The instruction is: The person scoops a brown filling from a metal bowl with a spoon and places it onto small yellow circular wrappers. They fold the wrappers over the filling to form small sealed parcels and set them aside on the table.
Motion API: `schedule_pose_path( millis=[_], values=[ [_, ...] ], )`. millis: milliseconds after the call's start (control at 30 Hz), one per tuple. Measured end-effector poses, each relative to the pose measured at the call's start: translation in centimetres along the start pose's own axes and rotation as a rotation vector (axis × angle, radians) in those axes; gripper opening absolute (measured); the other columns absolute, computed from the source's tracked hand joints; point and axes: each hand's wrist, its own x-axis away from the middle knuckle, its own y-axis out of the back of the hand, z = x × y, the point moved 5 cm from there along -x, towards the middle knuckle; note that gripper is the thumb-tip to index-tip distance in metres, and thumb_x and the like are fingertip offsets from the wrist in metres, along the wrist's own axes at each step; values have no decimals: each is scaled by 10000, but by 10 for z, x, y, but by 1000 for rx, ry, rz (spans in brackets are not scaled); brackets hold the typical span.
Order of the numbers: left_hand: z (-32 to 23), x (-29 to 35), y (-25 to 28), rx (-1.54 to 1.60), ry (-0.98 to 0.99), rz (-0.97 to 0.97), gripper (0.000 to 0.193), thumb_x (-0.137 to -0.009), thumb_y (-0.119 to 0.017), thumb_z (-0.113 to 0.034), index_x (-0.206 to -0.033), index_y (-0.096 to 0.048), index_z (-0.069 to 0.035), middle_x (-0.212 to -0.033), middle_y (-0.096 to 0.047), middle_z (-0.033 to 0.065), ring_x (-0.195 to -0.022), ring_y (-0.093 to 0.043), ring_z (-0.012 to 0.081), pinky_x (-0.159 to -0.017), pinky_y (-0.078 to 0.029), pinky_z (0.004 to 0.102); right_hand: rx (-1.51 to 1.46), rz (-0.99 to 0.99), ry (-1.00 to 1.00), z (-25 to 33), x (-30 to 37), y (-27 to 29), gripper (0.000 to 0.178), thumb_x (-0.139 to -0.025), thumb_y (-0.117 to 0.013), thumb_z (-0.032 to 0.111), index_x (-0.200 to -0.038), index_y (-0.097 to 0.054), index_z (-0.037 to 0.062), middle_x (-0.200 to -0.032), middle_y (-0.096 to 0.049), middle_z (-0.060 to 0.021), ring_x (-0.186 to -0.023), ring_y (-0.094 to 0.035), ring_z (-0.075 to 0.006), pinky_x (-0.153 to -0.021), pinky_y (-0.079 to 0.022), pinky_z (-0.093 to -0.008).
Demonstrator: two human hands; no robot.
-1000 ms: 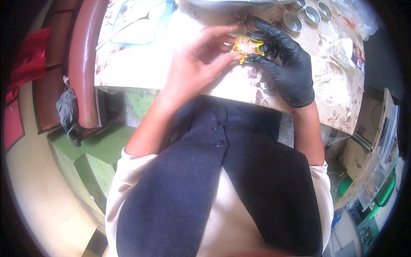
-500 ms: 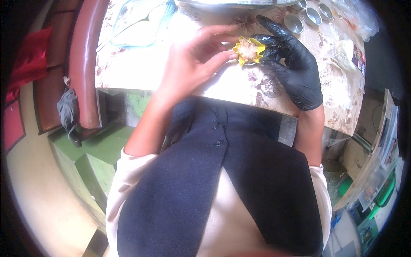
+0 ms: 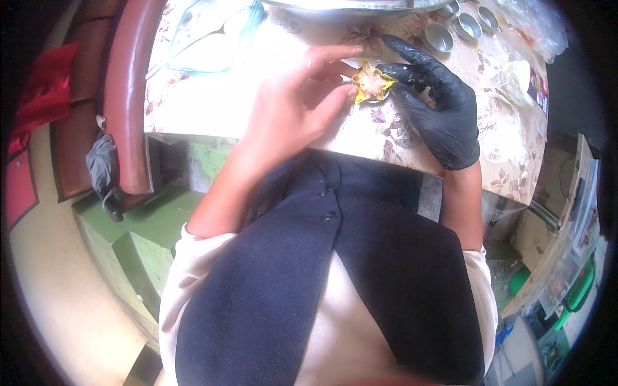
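Note:
A small open-topped dumpling point(image 3: 371, 83) is held up over the table, its yellow wrapper pleated round a pale pinkish filling. A pale rim shows beneath it; what that belongs to I cannot make out. My bare left hand point(image 3: 293, 96) pinches the dumpling's left side with the thumb in front, while its index finger stretches out above. On the right, my right hand point(image 3: 441, 106) wears a shiny black glove; its thumb and a bent finger touch the wrapper, with the index finger raised. Some fingers are hidden behind others.
A flower-patterned cloth covers the table point(image 3: 393, 138). Several small metal cups point(image 3: 439, 38) stand at the far right, near clear plastic bags point(image 3: 531, 29). A large metal tray point(image 3: 354, 5) lies at the far edge. At far left sits a clear rectangular container point(image 3: 212, 38), washed out by glare.
The dumpling has shifted slightly and turned between my fingers, its wrapper points now sitting differently. My right hand has moved a little lower and left.

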Motion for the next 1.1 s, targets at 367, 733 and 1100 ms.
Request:
schedule_pose_path(
  millis=[367, 733, 1100],
  values=[
    [1, 9, 0, 16, -41, -41, 556, -810, -866, -72, -1330, -670, -41, -1267, -729, 114, -1070, -730, 195, -946, -565, 333, -187, -33, 5, -10, 1, -4, 435, -919, -684, -38, -1344, -678, 54, -1068, -791, -108, -922, -738, -129, -821, -575, -287],
    [10, 8, -7, 42, -67, -92, 501, -827, -849, -38, -1297, -679, -25, -1188, -756, 117, -1009, -753, 187, -882, -591, 316, -189, -23, -36, -6, 2, -5, 425, -932, -669, -35, -1353, -658, 26, -1098, -776, -122, -957, -723, -133, -843, -571, -275],
    [10, 8, -5, -1, -113, -79, 421, -876, -780, 17, -1284, -688, -23, -1202, -751, 121, -995, -752, 181, -890, -588, 312, -263, -85, -40, -12, 0, -5, 424, -931, -687, -27, -1351, -659, 29, -1066, -768, -89, -923, -703, -116, -841, -571, -264]
  ],
)
